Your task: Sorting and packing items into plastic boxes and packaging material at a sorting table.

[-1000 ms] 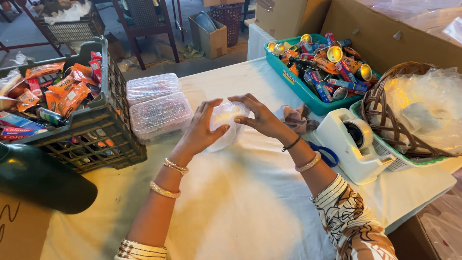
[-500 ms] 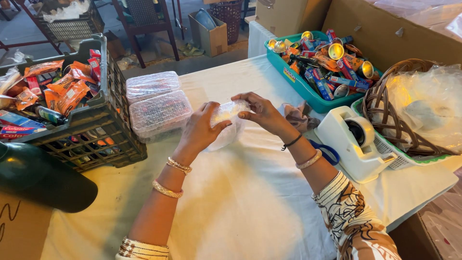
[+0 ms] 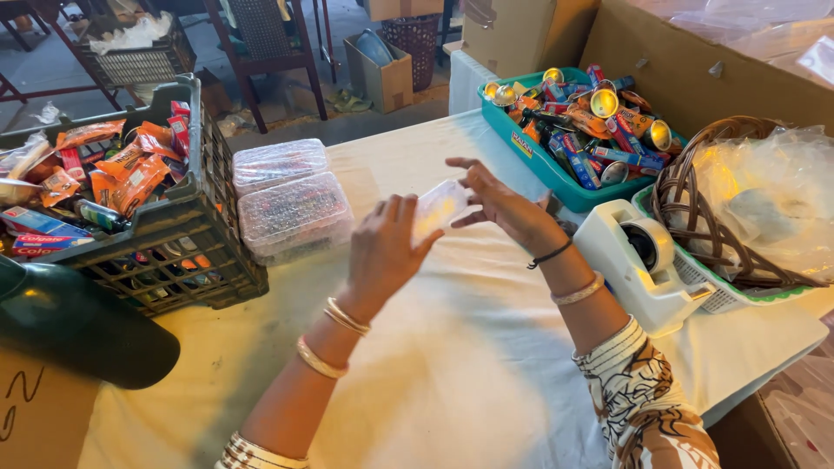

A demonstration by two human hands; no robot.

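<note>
1. Two hands meet over a table draped in a white cloth (image 3: pixel 452 373), both raised a little above it. Nearest the viewer are the forearms: gold bangles ring the left wrist, a bangle and a thin dark band the right, whose patterned sleeve shows at the lower edge.
2. The left hand (image 3: pixel 382 252) has its fingers curled and its thumb pressed to the near end of a small clear plastic packet (image 3: pixel 437 210), which shows a yellowish tint inside.
3. The right hand (image 3: pixel 499 204) pinches the far end of the same packet between thumb and forefinger, the other fingers spread loosely open. The packet hangs between the two hands, clear of the cloth.
4. Just right of the right forearm stands a white tape dispenser (image 3: pixel 647 269), and beyond it a wicker basket (image 3: pixel 695 217) filled with crumpled clear plastic.
5. Left of the hands lie two stacked clear lidded boxes (image 3: pixel 291 204), touching a dark plastic crate (image 3: pixel 187 243) packed with orange snack packets.
6. Farther back, a teal tray (image 3: pixel 539 161) holds assorted wrapped sweets and shiny round pieces.
7. Beyond the table stand cardboard boxes (image 3: pixel 382 74) and a chair on the floor.
</note>
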